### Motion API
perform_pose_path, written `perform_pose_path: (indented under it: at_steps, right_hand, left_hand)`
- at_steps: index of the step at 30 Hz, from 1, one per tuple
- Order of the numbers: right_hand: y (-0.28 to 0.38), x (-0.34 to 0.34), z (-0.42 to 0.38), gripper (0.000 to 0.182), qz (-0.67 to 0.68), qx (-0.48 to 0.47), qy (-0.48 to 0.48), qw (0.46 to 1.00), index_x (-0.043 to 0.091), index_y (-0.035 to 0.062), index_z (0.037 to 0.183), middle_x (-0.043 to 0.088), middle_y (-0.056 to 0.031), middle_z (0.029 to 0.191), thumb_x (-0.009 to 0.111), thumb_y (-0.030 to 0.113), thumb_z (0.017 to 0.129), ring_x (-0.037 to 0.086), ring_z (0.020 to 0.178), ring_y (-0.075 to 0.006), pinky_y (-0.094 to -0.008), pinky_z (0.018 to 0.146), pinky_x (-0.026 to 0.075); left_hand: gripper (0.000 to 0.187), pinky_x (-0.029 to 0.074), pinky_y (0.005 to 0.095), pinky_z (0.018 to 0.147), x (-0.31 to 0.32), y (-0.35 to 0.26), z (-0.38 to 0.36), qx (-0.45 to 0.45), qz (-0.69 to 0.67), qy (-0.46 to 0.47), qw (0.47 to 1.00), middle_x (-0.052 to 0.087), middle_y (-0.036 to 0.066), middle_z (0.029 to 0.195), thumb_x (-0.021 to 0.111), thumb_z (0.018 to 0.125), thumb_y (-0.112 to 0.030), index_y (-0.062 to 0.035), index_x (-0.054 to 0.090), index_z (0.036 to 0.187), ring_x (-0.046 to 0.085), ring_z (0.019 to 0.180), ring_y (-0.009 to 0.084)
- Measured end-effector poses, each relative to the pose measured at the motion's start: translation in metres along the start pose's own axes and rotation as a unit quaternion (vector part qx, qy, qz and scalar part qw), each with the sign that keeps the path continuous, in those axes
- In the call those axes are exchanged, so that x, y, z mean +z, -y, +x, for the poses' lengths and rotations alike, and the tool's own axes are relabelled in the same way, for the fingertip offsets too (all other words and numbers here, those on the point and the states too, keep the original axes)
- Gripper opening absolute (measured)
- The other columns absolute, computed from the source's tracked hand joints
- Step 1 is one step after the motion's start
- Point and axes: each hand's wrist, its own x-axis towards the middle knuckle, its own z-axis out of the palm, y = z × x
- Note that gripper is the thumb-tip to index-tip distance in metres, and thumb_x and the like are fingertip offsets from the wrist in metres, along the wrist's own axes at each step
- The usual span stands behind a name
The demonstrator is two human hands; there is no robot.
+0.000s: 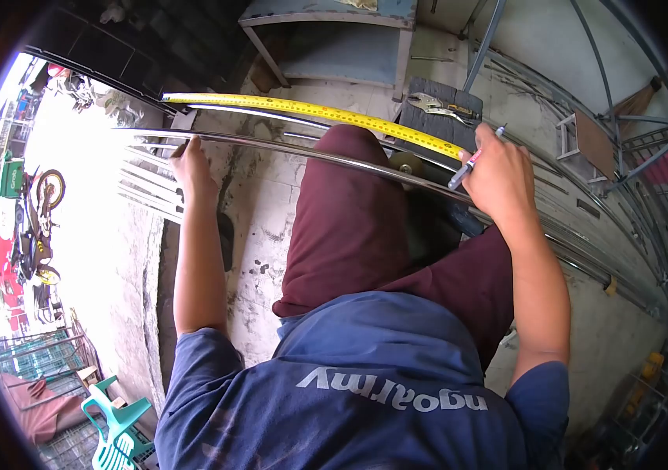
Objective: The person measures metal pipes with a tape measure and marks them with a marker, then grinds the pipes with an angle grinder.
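A long shiny metal tube (pixel 287 147) runs across my raised knee, which is in dark red trousers. My left hand (pixel 191 166) rests on the tube near its left end. A yellow tape measure blade (pixel 310 110) lies stretched just beyond the tube, from the left to my right hand. My right hand (pixel 498 168) grips a marker pen (pixel 471 160) and presses the tape's end against the tube.
Locking pliers (pixel 440 104) lie on a dark block behind the tape. A blue metal bench (pixel 334 39) stands farther back. More metal tubes (pixel 146 184) lie left; curved rod frames (pixel 631 141) fill the right. Motorcycles (pixel 36 227) and a green plastic chair (pixel 119 419) sit outside.
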Motion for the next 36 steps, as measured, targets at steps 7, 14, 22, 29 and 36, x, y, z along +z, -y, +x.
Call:
perform_pose_path:
  at_steps: [7, 14, 22, 29, 36]
  right_hand:
    - [0.030, 0.021, 0.018, 0.035, 0.017, -0.026, -0.001, 1.000, 0.068, 0.0038, 0.114, 0.081, -0.0201, 0.087, 0.085, 0.021, 0.089, 0.079, 0.089, -0.0412, -0.0503, 0.091, 0.052]
    - [0.041, 0.027, 0.006, 0.029, 0.043, -0.047, -0.029, 0.998, 0.062, 0.0059, 0.111, 0.079, -0.0185, 0.080, 0.080, 0.024, 0.098, 0.077, 0.082, -0.0433, -0.0530, 0.090, 0.050]
    - [-0.040, 0.039, -0.039, 0.036, 0.057, 0.000, -0.034, 0.998, 0.054, 0.0051, 0.105, 0.074, -0.0226, 0.088, 0.081, 0.028, 0.100, 0.069, 0.089, -0.0506, -0.0549, 0.093, 0.048]
    - [-0.158, 0.065, -0.070, 0.029, -0.003, -0.050, -0.124, 0.991, 0.054, 0.0028, 0.102, 0.067, -0.0209, 0.084, 0.075, 0.023, 0.105, 0.064, 0.085, -0.0487, -0.0553, 0.107, 0.046]
    - [-0.138, 0.054, -0.073, 0.025, -0.015, -0.077, -0.182, 0.980, 0.057, 0.0024, 0.104, 0.069, -0.0186, 0.084, 0.075, 0.019, 0.105, 0.068, 0.086, -0.0447, -0.0566, 0.110, 0.046]
  left_hand:
    - [0.032, 0.059, 0.0474, 0.099, 0.017, -0.087, -0.090, 0.390, 0.181, 0.210, 0.878, 0.067, 0.012, 0.135, 0.070, 0.106, -0.012, -0.0115, 0.068, 0.138, 0.073, 0.109, 0.0357]
    - [0.023, 0.057, 0.0470, 0.100, 0.051, -0.104, -0.065, 0.531, 0.304, 0.345, 0.712, 0.073, 0.014, 0.121, 0.066, 0.109, -0.018, -0.0053, 0.073, 0.126, 0.068, 0.117, 0.0362]
    - [0.021, 0.055, 0.0456, 0.103, 0.014, -0.105, 0.056, 0.532, 0.327, 0.300, 0.722, 0.072, 0.013, 0.113, 0.070, 0.107, -0.021, -0.0041, 0.079, 0.117, 0.067, 0.116, 0.0349]
    - [0.043, 0.053, 0.0528, 0.108, -0.069, -0.074, 0.175, 0.400, 0.523, 0.166, 0.734, 0.069, 0.016, 0.128, 0.068, 0.109, -0.047, -0.0137, 0.077, 0.134, 0.066, 0.126, 0.0390]
    - [0.058, 0.052, 0.0541, 0.114, -0.083, -0.053, 0.212, 0.355, 0.484, 0.137, 0.788, 0.067, 0.019, 0.145, 0.067, 0.107, -0.058, -0.0145, 0.071, 0.146, 0.064, 0.137, 0.0420]
